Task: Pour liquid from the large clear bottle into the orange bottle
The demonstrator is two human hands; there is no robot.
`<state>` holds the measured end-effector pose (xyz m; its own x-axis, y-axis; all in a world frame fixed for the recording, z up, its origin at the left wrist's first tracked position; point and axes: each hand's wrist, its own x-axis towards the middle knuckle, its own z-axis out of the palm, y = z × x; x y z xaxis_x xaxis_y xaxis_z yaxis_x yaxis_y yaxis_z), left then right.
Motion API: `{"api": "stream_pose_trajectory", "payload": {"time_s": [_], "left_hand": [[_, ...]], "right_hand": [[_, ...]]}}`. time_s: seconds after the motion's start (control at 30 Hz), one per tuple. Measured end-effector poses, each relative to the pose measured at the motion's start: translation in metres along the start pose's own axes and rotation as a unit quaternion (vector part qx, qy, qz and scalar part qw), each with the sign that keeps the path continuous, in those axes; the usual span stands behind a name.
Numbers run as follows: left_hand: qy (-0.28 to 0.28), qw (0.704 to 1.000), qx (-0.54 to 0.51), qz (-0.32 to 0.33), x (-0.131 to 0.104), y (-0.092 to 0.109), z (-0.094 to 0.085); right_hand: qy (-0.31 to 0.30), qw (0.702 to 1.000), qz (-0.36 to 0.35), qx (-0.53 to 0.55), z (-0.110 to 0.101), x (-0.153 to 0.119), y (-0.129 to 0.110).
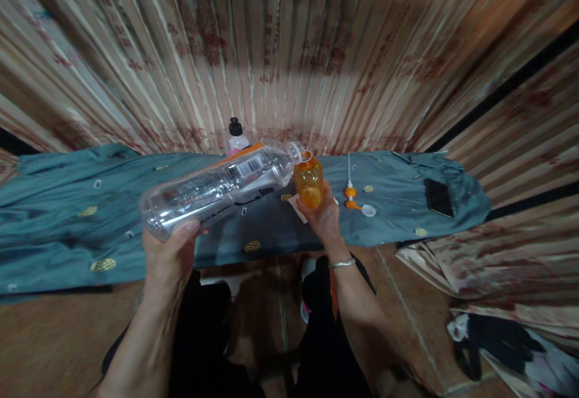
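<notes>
While the left hand's thumb is pressing along the near underside of a large, clear, cylindrical plastic bottle [217, 190], the left hand [172, 250] is cupping it near its base, partly closed around its width; most of the fingers are hiding behind the plastic. The right hand [326, 214] is curling around a small, translucent orange, rounded plastic bottle [309, 182], also partly closed, with several fingertips out of sight. The clear bottle is lying nearly level in the air, its open neck reaching right to the orange bottle's mouth; whether the two rims are touching cannot be told. The orange bottle is standing roughly upright in the grip, above the table's front half.

Printing is covering the clear bottle's side: a black-and-white barcode [250, 167] is showing near the shoulder, while the small lines and a dark logo-like mark are staying too blurred to read. A thin silver metal bracelet [342, 263] is circling the right wrist.

Just beyond the right hand, an orange-and-white plastic pump head [350, 193] with a pale tube is lying beside a whitish oval cap [368, 210]. Farther right, a black rectangular phone [438, 198] is resting on the teal patterned cloth [58, 205]. Behind the clear bottle, a black-capped clear bottle [237, 142] is standing upright. Pleated beige fabric [294, 36] is hanging beyond, bearing illegible reddish characters.
</notes>
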<state>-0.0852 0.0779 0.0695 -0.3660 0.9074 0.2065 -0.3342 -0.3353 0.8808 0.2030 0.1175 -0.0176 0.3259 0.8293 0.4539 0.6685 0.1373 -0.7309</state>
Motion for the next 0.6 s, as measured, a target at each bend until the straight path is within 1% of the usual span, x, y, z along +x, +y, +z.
{"api": "stream_pose_trajectory", "payload": {"time_s": [0.13,0.27,0.6], "left_hand": [[-0.001,1.000,-0.001,0.000,-0.0001,0.0006,0.0006],[-0.003,1.000,-0.001,0.002,-0.0008,0.0011,0.0010],[-0.007,1.000,0.000,0.002,-0.0007,0.0014,0.0023]], "right_hand": [[0.004,1.000,0.009,0.005,-0.0005,0.0004,-0.0018],[-0.004,1.000,0.017,-0.002,-0.0013,0.0004,-0.0033],[-0.004,1.000,0.019,-0.009,-0.0024,0.0000,-0.0055]]}}
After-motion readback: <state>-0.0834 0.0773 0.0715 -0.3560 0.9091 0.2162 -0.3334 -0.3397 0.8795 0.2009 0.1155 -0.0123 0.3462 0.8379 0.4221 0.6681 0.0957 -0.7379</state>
